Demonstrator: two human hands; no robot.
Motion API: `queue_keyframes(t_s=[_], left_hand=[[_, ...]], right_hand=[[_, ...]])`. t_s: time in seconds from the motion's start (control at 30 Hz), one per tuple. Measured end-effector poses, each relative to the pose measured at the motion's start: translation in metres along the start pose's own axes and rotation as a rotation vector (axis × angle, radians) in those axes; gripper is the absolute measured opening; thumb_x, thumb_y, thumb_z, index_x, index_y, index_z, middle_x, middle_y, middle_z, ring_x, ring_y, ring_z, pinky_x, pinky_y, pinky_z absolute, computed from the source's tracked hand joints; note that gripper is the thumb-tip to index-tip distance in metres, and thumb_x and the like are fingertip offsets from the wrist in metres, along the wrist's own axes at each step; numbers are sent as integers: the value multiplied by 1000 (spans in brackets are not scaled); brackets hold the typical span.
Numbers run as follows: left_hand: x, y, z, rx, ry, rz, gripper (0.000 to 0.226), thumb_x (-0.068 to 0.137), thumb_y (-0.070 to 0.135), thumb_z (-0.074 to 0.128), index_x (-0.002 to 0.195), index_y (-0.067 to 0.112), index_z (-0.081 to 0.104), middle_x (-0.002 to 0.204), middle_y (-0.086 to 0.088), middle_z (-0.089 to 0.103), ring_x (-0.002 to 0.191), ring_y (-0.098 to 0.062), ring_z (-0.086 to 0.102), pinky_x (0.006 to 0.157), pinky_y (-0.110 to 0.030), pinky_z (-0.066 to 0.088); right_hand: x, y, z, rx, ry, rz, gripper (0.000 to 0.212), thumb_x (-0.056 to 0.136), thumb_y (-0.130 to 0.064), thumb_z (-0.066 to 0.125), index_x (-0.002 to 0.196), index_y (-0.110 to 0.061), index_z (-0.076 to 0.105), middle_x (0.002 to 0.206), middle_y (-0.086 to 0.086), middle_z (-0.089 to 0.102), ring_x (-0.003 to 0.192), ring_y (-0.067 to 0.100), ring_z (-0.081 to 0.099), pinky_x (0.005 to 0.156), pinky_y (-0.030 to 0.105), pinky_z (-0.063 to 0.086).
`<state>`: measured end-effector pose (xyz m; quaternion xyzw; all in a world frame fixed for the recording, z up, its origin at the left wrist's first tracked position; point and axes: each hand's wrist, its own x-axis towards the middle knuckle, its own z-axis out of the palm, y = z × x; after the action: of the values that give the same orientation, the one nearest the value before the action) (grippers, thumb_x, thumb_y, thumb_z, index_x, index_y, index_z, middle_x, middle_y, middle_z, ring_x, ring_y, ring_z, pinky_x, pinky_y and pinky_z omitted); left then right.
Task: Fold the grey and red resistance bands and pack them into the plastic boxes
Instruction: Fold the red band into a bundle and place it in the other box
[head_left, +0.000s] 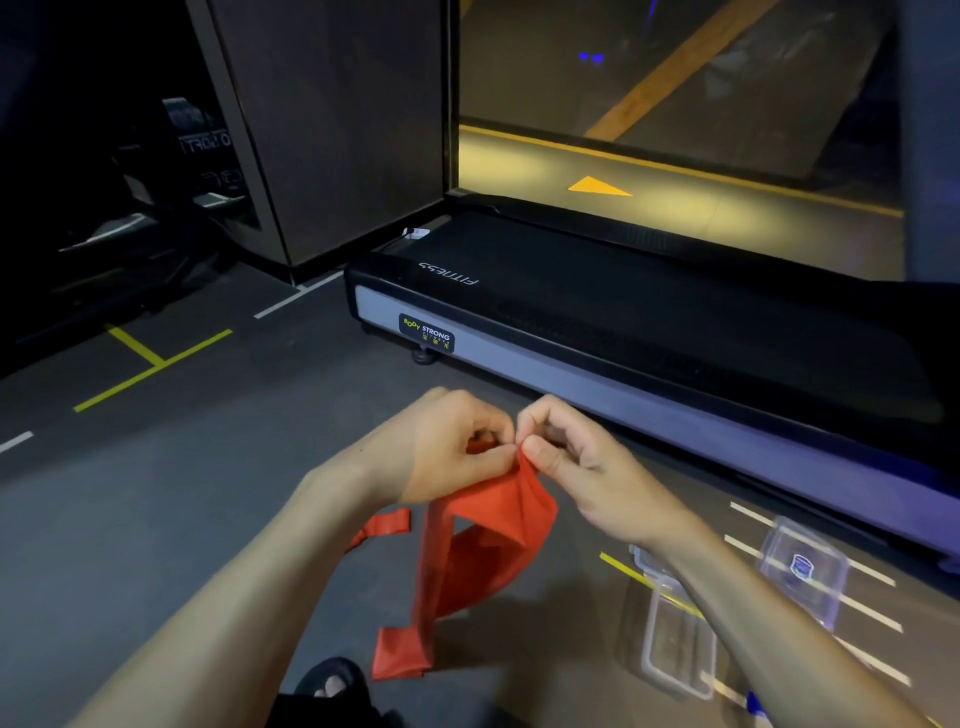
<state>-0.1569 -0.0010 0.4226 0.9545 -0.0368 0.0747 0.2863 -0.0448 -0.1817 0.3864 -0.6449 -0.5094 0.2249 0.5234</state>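
Both hands meet at the top edge of the red resistance band (483, 551): the left hand (457, 447) pinches the edge between thumb and curled fingers, and the right hand (566, 452) pinches the same edge just beside it, fingertips of the 2 hands nearly touching. The band hangs from this grip in loose folds, its lower end reaching the dark floor (156, 519) near the person's sandalled foot (332, 680). To the right, under the right forearm, lie 2 clear plastic boxes — the near box (675, 644) on the floor and the far box (802, 571) beside the treadmill (623, 322). Yellow and white tape lines — partly under the boxes — mark the floor.
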Motion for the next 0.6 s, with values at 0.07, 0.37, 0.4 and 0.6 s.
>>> queue_keyframes(t_s=[0.07, 0.37, 0.4, 0.6], left_hand=[[-2, 0, -1, 23, 34, -14, 21, 94, 33, 66, 76, 22, 69, 60, 2, 59, 60, -12, 53, 63, -27, 45], [-12, -23, 1, -506, -320, -169, 25, 100, 28, 63, 80, 13, 65, 73, -6, 53, 71, -18, 46, 68, -32, 40], [-12, -25, 1, -494, -341, -175, 27, 101, 25, 63, 77, 13, 62, 71, -6, 49, 69, -18, 43, 67, -28, 39], [-10, -24, -5, -566, -248, -161, 26, 94, 29, 71, 68, 30, 67, 69, 2, 53, 70, -15, 42, 69, -33, 35]], right_hand=[[3, -3, -3, -82, -6, -10, 8, 105, -25, 53, 98, -21, 55, 83, 8, 54, 75, 20, 47, 71, 37, 41], [9, -24, -18, -41, 20, -94, 7, 101, -16, 56, 97, -12, 58, 81, -7, 55, 72, 6, 49, 68, 20, 41], [8, -24, -22, -31, 27, -95, 6, 101, -16, 56, 97, -13, 59, 82, -6, 56, 72, 7, 50, 68, 20, 42], [5, -20, -39, -22, 63, -82, 7, 100, -17, 57, 97, -12, 59, 82, -5, 56, 73, 7, 50, 68, 18, 42]])
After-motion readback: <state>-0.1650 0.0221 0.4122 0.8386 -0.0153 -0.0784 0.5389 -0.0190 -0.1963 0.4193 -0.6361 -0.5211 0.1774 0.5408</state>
